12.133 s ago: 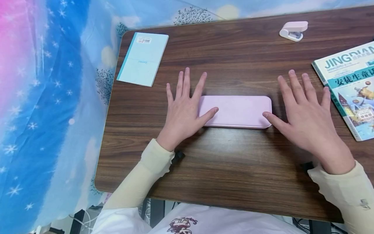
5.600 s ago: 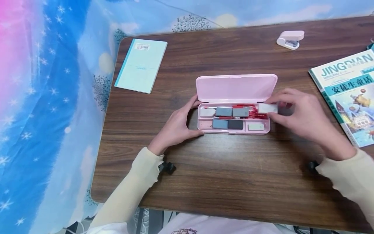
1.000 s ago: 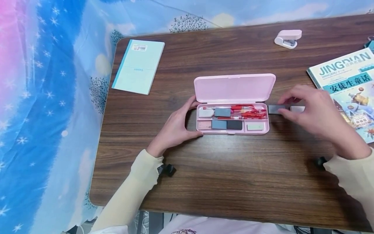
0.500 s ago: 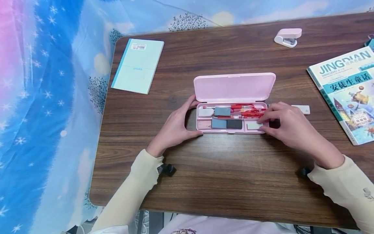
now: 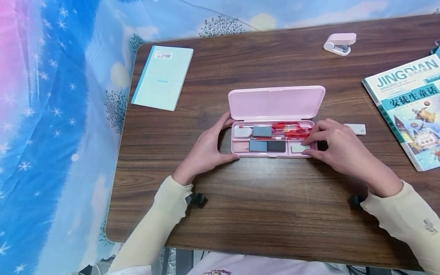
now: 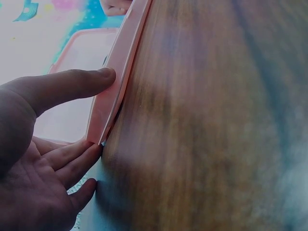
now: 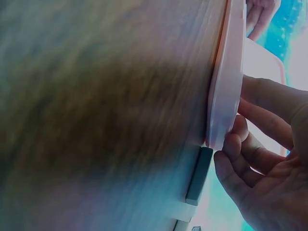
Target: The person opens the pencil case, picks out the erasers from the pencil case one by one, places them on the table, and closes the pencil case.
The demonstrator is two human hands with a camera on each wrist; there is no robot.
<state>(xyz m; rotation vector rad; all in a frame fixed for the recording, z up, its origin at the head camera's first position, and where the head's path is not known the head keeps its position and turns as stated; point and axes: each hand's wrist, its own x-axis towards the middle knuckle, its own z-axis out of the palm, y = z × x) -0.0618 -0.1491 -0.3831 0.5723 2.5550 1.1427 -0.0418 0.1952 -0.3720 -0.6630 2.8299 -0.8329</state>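
Left hand (image 5: 206, 152) is gripping the open case (image 5: 273, 138) at its left end; right hand (image 5: 338, 147) is pinching a pale eraser (image 5: 298, 148) in the front right compartment.

open pencil case (image 5: 275, 131) — both hands, wooden table (image 5: 275, 198)
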